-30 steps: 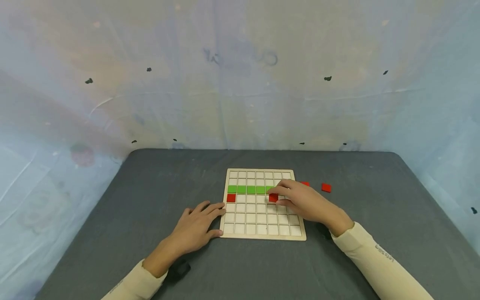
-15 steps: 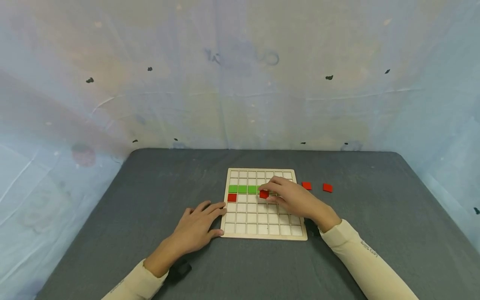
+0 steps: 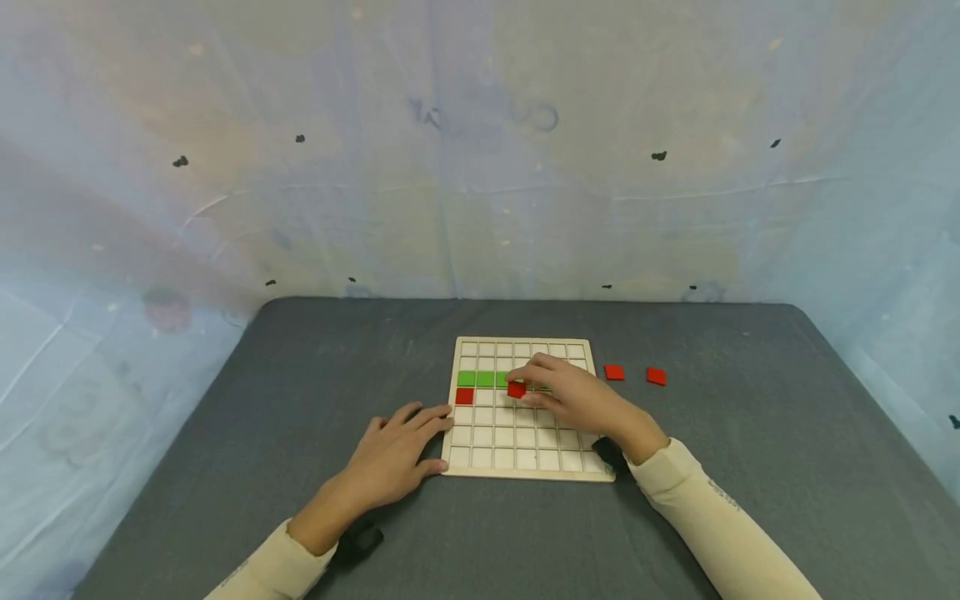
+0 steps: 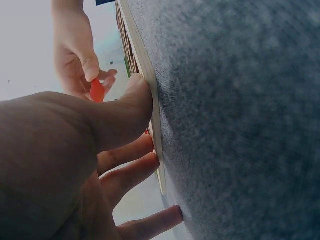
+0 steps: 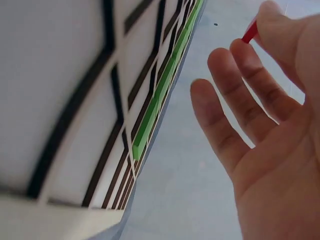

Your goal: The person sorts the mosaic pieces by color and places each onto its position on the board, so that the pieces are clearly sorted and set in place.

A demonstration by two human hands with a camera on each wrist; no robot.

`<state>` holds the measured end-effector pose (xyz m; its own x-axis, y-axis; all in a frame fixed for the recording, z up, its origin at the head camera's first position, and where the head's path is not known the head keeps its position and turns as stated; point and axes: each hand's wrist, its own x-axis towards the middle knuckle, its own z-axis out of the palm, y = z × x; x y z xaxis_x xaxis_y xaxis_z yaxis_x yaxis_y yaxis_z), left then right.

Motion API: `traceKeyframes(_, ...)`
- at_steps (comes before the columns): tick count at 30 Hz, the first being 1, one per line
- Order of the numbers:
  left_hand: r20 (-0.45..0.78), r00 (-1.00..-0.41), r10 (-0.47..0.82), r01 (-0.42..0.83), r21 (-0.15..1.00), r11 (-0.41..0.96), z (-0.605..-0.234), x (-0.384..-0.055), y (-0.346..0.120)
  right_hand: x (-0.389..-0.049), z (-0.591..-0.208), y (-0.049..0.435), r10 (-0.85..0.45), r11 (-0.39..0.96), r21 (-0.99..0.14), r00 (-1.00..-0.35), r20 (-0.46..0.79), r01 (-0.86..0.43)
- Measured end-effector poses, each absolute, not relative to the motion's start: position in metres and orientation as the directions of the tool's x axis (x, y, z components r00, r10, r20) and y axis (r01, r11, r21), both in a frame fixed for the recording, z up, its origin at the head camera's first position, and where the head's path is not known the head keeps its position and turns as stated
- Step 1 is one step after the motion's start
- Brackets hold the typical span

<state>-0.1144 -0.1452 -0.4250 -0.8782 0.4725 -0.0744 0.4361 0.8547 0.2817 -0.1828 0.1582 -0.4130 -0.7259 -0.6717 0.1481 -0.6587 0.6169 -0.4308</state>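
Observation:
A wooden grid board (image 3: 525,477) lies on the dark table. One of its rows carries green square tiles (image 3: 486,379), partly hidden by my right hand. Below the leftmost green tile, a red tile (image 3: 464,397) sits in a cell. Between thumb and finger, my right hand (image 3: 577,398) pinches another red square tile (image 3: 516,389) above the board; the right wrist view shows this red tile (image 5: 249,31) held apart from the grid. Fingers spread, my left hand (image 3: 390,458) rests at the board's left edge, its thumb and fingertips touching the rim (image 4: 154,107) in the left wrist view.
Two loose red tiles lie on the table right of the board, one nearer (image 3: 614,372) and one farther out (image 3: 656,376). The grey tabletop (image 3: 735,417) extends to both sides, and a pale sheet (image 3: 480,167) hangs behind its far edge.
My right hand has moved left across the board with the red tile pinched in it. Both loose red tiles have come into full view. The left hand stays where it was.

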Motion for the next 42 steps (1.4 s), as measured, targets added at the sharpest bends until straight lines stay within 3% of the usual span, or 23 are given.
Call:
traceKeyframes(19,-0.087,-0.877,0.472,0.435,0.268,0.859,-0.425,-0.117,-0.143,-0.188,-0.417,0.133,-0.705,0.581,-0.418,-0.689,0.171,-0.698)
traceKeyframes(34,-0.082,-0.878,0.471,0.435,0.273,0.858,-0.424,-0.116,-0.141,-0.191,-0.416,0.118,-0.727,0.579,-0.331,-0.656,0.203,-0.745)
traceKeyframes(42,-0.09,-0.884,0.458,0.422,0.265,0.867,-0.424,-0.116,-0.144,-0.193,-0.417,0.115,-0.716,0.613,-0.336,-0.683,0.147,-0.715)
